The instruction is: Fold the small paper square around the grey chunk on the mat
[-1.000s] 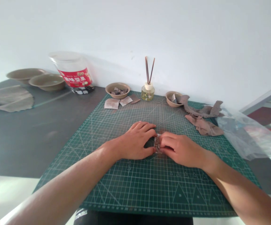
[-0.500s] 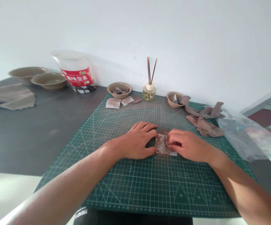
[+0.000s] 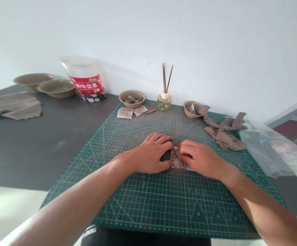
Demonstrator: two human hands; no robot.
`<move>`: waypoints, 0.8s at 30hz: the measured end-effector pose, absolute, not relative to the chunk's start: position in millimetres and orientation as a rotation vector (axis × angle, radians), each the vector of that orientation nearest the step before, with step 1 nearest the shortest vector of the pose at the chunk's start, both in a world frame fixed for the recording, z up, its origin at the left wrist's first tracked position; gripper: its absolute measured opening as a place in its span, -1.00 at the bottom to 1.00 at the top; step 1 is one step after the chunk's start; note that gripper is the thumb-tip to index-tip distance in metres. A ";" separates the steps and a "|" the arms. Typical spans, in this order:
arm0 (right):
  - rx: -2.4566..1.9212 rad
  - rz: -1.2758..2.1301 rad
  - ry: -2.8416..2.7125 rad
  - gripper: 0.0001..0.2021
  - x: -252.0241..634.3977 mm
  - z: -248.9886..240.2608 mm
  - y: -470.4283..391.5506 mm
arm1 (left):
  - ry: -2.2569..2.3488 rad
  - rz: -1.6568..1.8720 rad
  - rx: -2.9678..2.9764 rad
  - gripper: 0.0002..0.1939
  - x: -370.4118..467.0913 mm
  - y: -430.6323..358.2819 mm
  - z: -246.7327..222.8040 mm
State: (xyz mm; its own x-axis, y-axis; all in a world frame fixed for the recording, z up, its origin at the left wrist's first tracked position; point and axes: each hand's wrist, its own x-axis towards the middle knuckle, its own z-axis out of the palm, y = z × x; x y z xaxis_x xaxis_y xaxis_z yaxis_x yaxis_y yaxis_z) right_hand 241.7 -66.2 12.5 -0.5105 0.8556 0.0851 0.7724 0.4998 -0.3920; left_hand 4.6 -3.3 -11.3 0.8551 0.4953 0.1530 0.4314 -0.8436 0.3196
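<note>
A small square sheet [image 3: 179,163], pale with brown smears and looking like used sandpaper, lies flat on the green cutting mat [image 3: 153,198]. My left hand [image 3: 153,153] pins its left edge with thumb and forefinger, the other fingers resting bent on the mat. Over the sheet's right half, my right hand [image 3: 199,157] is closed in a pinch with its fingertips down at the surface. Whatever it may hold is hidden behind the fingers.
Behind the hands stand a bowl of stone-like bits [image 3: 132,99], loose sheets [image 3: 125,112], a reed diffuser [image 3: 164,101] and a smaller bowl [image 3: 188,111]. Crumpled cloths [image 3: 227,140] and a plastic bag [image 3: 266,153] lie right. A plastic tub [image 3: 87,83] and further bowls [image 3: 57,89] stand left.
My right hand has slid a little to the left across the sheet, closer to my left hand. The left hand still pins the sheet's edge.
</note>
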 end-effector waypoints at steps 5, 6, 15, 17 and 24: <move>-1.304 0.569 -2.576 -0.90 244.3 13.6 -67.8 | 0.715 0.349 2.750 -0.63 5.0 -4.0 -11.1; -1.260 0.597 -2.604 -0.91 241.9 13.1 -68.5 | 0.712 0.339 2.746 -0.62 4.9 -4.0 -10.7; -1.287 0.582 -2.584 -0.90 246.7 13.1 -65.1 | 0.713 0.314 2.736 -0.60 4.6 -2.2 -11.0; -1.260 0.597 -2.583 -0.93 245.1 12.7 -65.1 | 0.716 0.307 2.737 -0.59 4.6 -2.3 -11.7; -1.265 0.596 -2.590 -0.89 247.7 14.8 -62.7 | 0.727 0.326 2.725 -0.61 4.4 -3.5 -10.6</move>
